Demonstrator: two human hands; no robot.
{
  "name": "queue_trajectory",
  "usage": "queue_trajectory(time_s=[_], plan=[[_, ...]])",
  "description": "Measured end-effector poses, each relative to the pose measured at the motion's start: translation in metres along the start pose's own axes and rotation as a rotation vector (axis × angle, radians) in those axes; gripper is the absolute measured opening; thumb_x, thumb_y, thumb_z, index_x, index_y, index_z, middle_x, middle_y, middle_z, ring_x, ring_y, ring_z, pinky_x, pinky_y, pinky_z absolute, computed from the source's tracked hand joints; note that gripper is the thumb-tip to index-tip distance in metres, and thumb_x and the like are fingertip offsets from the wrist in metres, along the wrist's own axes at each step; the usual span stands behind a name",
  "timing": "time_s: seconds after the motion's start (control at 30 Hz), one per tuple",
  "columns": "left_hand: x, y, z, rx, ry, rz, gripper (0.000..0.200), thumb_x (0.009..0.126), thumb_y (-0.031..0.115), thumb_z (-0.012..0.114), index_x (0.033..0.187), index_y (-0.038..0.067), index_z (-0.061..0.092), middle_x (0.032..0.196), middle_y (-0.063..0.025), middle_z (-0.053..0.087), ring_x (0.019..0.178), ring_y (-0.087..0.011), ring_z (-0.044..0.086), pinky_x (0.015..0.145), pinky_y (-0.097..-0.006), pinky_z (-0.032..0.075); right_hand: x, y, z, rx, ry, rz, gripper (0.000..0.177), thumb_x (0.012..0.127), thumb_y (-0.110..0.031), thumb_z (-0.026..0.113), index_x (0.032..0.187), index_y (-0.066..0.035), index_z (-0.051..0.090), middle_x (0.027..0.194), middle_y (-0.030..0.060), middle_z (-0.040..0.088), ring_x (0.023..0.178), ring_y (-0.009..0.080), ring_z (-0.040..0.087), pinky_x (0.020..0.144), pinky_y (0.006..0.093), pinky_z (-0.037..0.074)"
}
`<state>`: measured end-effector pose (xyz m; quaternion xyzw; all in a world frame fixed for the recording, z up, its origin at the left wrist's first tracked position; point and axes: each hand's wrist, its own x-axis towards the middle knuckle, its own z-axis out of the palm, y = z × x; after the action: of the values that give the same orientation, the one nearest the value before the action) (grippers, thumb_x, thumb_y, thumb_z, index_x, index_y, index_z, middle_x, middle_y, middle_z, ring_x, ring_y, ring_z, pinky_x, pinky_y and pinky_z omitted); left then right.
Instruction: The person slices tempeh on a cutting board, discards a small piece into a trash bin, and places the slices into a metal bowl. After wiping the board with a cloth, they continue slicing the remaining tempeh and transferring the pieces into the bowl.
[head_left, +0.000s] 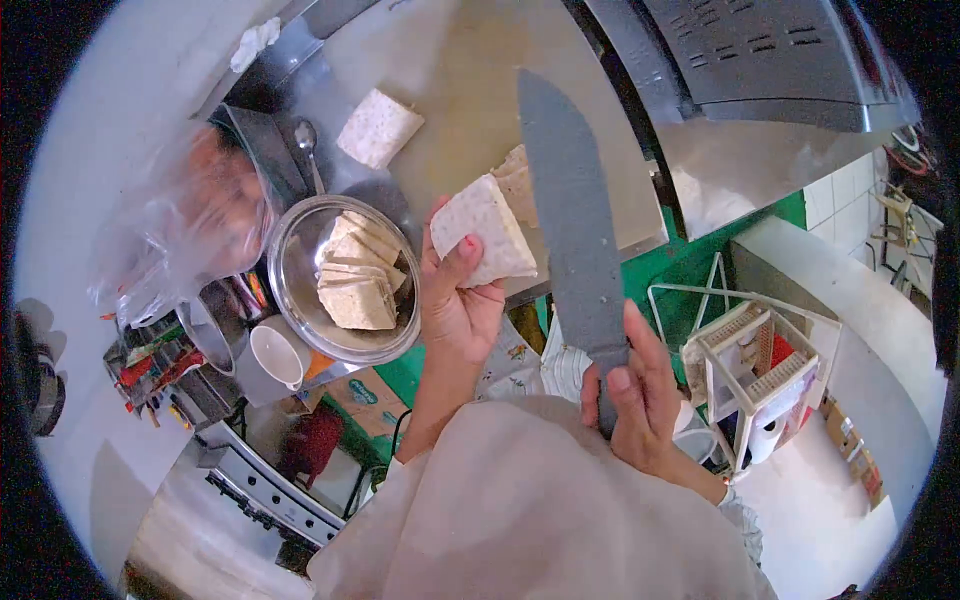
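Observation:
My left hand grips a pale, speckled block of tempeh, thumb across its face. In my right hand is a large knife, its broad grey blade pointing up and away from me, just right of the block. Behind the blade, partly covered by it, lies a tempeh piece on the counter. A second whole tempeh block rests farther back. To the left of my left hand, a steel bowl holds several cut tempeh slices.
A spoon lies behind the bowl. At left are a plastic bag with reddish contents and a white cup. The metal counter extends ahead, bordered by a dark appliance at right. A white rack stands lower right.

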<state>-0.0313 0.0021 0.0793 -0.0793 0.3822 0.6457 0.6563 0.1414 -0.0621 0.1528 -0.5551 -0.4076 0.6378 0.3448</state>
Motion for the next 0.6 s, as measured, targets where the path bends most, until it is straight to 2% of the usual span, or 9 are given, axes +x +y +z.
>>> queue_trajectory(time_s=[0.07,0.13,0.23,0.43,0.6], plan=[[-0.001,0.000,0.007,-0.024,-0.016,0.012,0.052,0.074,-0.001,0.065,0.120,0.010,0.044,0.113,-0.0052,0.055,0.107,-0.0208,0.054,0.092,-0.0380,0.047,-0.003,0.001,-0.001,-0.104,-0.013,-0.045,0.049,0.093,-0.014,0.041,0.139,-0.008,0.026,0.062,0.0041,0.054,0.050,0.0103,0.048,0.046,0.0249,0.040],[-0.002,-0.001,0.009,-0.028,-0.038,0.016,0.052,0.074,-0.002,0.065,0.120,0.010,0.044,0.112,-0.0053,0.055,0.106,-0.0207,0.055,0.092,-0.0376,0.047,-0.005,0.002,-0.001,-0.071,-0.046,-0.018,0.051,0.094,-0.019,0.041,0.140,-0.007,0.022,0.106,0.0124,0.054,0.053,0.0101,0.046,0.043,0.0223,0.039],[-0.002,0.000,0.014,-0.024,-0.051,0.018,0.051,0.074,-0.002,0.064,0.120,0.009,0.044,0.112,-0.0059,0.055,0.106,-0.0206,0.055,0.092,-0.0373,0.047,-0.004,0.000,-0.002,-0.120,-0.048,-0.092,0.049,0.095,-0.016,0.040,0.140,-0.008,0.023,0.109,0.0125,0.053,0.053,0.0099,0.046,0.043,0.0222,0.039],[-0.002,-0.002,0.019,-0.003,-0.067,0.034,0.050,0.075,-0.002,0.063,0.120,0.007,0.043,0.112,-0.0076,0.055,0.105,-0.0209,0.055,0.092,-0.0374,0.047,-0.004,0.004,-0.004,-0.060,-0.046,-0.079,0.050,0.095,-0.018,0.040,0.141,-0.008,0.023,0.113,0.0132,0.051,0.053,0.0100,0.045,0.043,0.0224,0.039],[-0.002,-0.001,0.022,-0.010,-0.073,0.038,0.051,0.074,-0.003,0.064,0.120,0.007,0.043,0.111,-0.0078,0.055,0.105,-0.0212,0.056,0.091,-0.0372,0.048,-0.001,0.001,-0.005,-0.061,-0.065,-0.094,0.049,0.095,-0.017,0.039,0.140,-0.007,0.023,0.108,0.0125,0.051,0.053,0.0100,0.046,0.044,0.0225,0.039]])
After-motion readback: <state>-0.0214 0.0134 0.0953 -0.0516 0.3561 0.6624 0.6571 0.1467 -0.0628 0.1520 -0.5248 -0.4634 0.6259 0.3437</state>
